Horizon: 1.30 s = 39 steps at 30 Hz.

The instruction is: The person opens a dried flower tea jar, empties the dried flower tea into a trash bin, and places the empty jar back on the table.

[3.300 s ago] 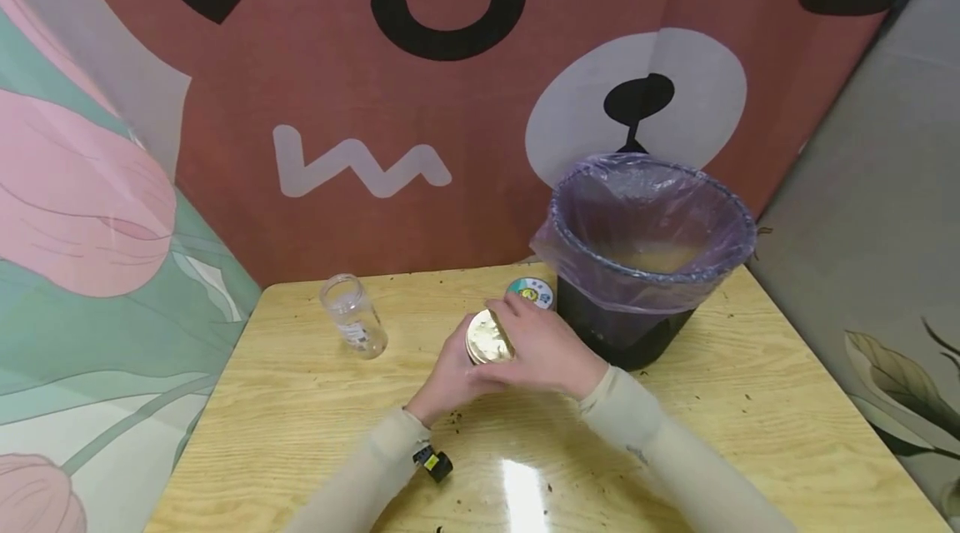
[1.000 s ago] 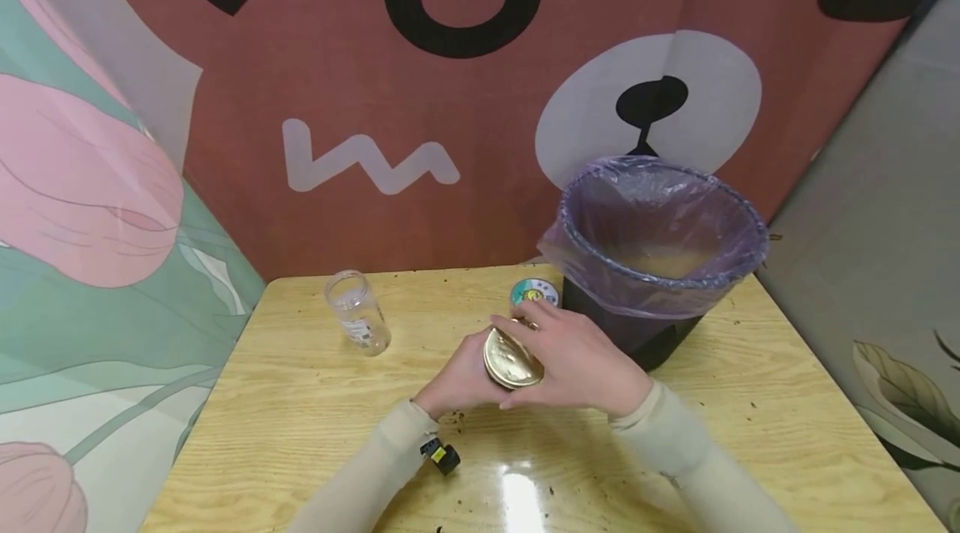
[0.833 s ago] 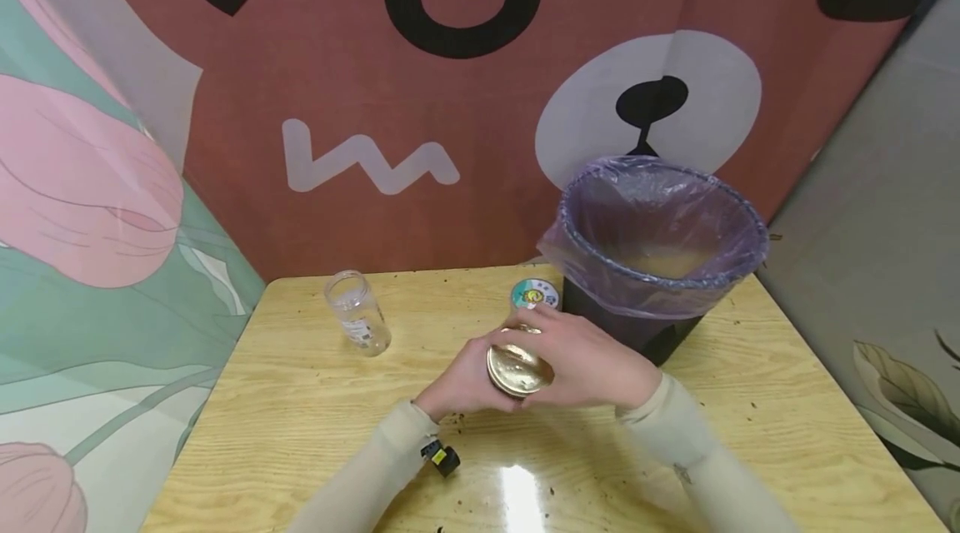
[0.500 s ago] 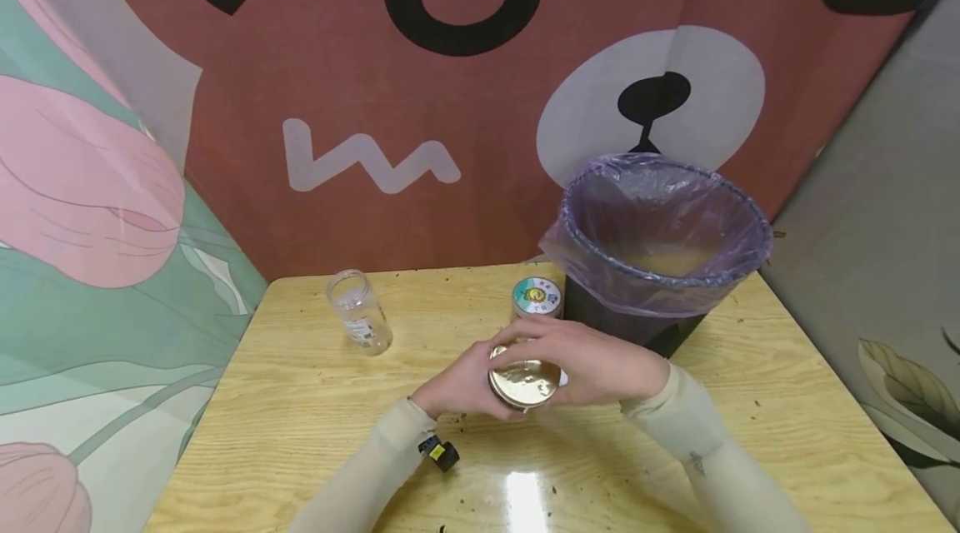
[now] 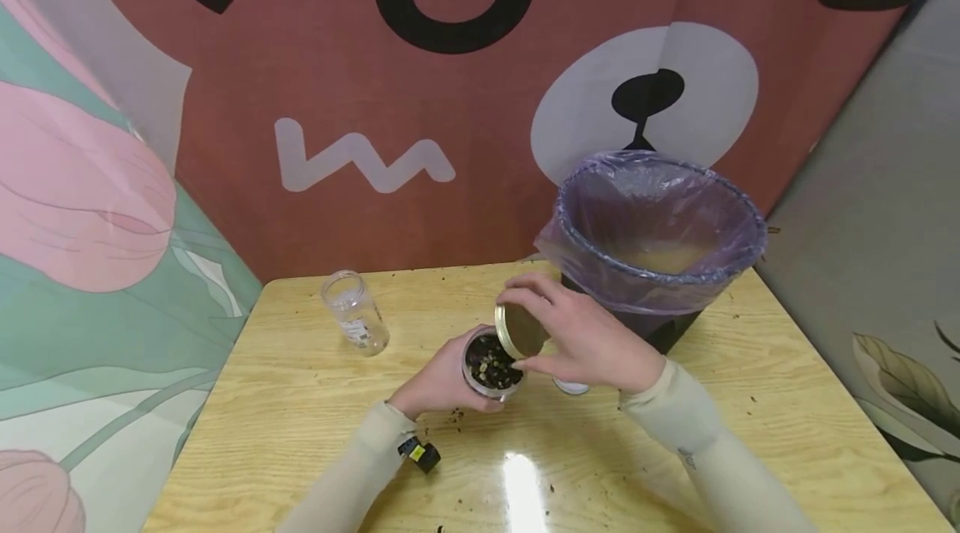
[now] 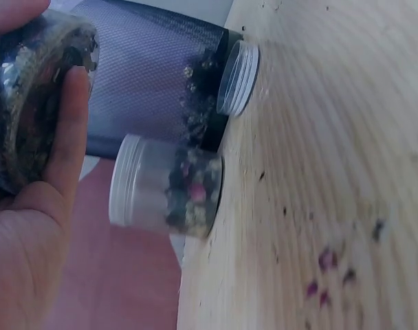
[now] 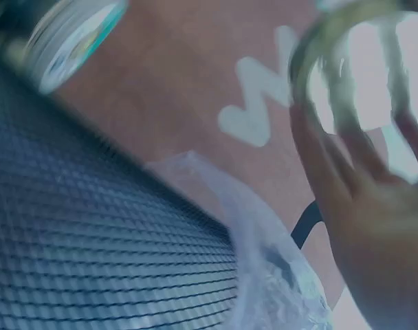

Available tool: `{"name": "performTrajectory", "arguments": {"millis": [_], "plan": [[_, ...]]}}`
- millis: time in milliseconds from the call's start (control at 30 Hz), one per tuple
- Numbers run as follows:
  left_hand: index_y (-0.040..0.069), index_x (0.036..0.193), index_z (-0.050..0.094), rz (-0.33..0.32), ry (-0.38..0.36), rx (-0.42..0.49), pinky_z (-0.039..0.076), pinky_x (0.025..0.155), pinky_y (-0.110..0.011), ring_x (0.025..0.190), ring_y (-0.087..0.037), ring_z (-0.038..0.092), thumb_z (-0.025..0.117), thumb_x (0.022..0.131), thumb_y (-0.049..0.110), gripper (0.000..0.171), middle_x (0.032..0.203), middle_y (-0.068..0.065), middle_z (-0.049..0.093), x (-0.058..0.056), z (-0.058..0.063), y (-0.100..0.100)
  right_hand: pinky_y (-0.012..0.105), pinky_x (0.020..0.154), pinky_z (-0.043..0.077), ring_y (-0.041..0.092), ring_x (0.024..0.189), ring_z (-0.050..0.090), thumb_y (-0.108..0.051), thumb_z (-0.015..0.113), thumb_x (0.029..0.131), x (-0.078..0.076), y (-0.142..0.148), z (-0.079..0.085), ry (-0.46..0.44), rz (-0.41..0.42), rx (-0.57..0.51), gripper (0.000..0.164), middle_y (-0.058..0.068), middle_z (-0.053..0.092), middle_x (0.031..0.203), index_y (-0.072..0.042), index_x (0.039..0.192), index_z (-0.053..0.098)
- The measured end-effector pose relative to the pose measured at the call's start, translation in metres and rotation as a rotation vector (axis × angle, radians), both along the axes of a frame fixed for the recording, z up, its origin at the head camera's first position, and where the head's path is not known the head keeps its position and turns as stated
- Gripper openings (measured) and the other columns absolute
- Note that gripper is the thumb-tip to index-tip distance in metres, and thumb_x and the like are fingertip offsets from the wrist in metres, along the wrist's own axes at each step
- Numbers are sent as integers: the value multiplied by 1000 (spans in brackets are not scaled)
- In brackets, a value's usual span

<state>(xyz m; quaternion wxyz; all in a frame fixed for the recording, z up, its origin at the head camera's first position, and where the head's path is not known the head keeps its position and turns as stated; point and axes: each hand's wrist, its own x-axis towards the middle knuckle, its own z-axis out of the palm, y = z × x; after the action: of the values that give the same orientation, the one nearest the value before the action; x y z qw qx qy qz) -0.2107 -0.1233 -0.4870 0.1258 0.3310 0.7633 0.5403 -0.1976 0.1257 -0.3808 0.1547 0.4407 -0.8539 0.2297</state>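
Observation:
My left hand (image 5: 442, 379) grips a clear jar (image 5: 504, 396), its mouth uncovered and dark dried flowers or tea (image 5: 487, 362) inside. In the left wrist view the same jar (image 6: 30, 89) is tilted, with fingers around its side. Just right of the mouth, my right hand (image 5: 585, 337) pinches a gold lid (image 5: 522, 331) by its edge. That lid stands tilted, one edge close to the jar's rim. In the right wrist view the gold lid (image 7: 367, 62) looks bright and blurred. A white screw lid (image 5: 572, 387) lies on the table below the right hand.
An open clear jar (image 5: 356, 316) stands at the back left. A black mesh bin (image 5: 675, 325) with a purple bag (image 5: 645, 183) stands back right. Beside it, a part-filled jar (image 6: 144, 182) shows in the left wrist view. Dark crumbs (image 5: 457, 416) dot the wooden table (image 5: 300, 433).
The gold lid has come off the jar in my right hand and tilted up, exposing the dark contents. The jar has shifted slightly left. My right hand now hides the teal-and-white lidded jar behind.

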Motion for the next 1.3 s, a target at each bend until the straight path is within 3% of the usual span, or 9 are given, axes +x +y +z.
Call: {"name": "performTrajectory", "arguments": {"millis": [100, 200, 300, 467, 633, 1033, 1300], "plan": [[23, 143, 54, 17, 20, 25, 48, 113, -37, 126, -18, 61, 93, 67, 3, 88, 136, 2, 64, 0, 1, -8, 47, 92, 59, 29, 115, 65, -35, 96, 72, -3, -4, -6, 147, -128, -22, 87, 11, 55, 139, -11, 143, 51], [23, 142, 55, 44, 37, 46, 47, 114, -39, 127, -19, 61, 93, 66, 0, 88, 135, 1, 65, 1, 2, -17, 49, 97, 58, 33, 124, 61, -35, 95, 74, -6, -7, -12, 195, -182, -71, 88, 16, 54, 143, -6, 143, 50], [23, 141, 55, 88, 31, 61, 47, 113, -40, 127, -19, 61, 93, 65, -1, 88, 135, 1, 65, 3, 4, -26, 46, 92, 59, 32, 121, 61, -32, 93, 77, -8, -11, -20, 167, -174, -120, 87, 17, 51, 146, -5, 147, 48], [22, 142, 55, 157, 36, 56, 47, 114, -40, 128, -19, 61, 94, 64, 3, 89, 136, 1, 65, 5, 5, -37, 41, 77, 59, 28, 100, 66, -32, 92, 79, -13, -13, -33, 89, -155, -160, 85, 17, 51, 141, -6, 148, 49], [21, 142, 55, 171, 34, 58, 47, 113, -40, 127, -20, 61, 93, 64, 1, 89, 136, -2, 65, 6, 3, -44, 42, 79, 60, 28, 94, 68, -36, 92, 78, -19, -15, -44, 47, -164, -180, 84, 14, 52, 138, -4, 143, 50], [21, 144, 55, 175, 43, 86, 46, 114, -43, 129, -22, 60, 95, 64, 7, 90, 137, -3, 64, 6, 2, -51, 46, 98, 58, 31, 120, 65, -37, 95, 74, -24, -20, -51, 0, -195, -185, 85, 14, 60, 140, -4, 141, 52], [23, 144, 55, 185, 34, 81, 45, 114, -40, 129, -21, 60, 95, 64, 7, 91, 137, -1, 64, 8, 4, -53, 46, 98, 58, 33, 118, 66, -36, 94, 76, -25, -24, -59, -68, -210, -182, 85, 15, 57, 140, -1, 141, 51]]}}
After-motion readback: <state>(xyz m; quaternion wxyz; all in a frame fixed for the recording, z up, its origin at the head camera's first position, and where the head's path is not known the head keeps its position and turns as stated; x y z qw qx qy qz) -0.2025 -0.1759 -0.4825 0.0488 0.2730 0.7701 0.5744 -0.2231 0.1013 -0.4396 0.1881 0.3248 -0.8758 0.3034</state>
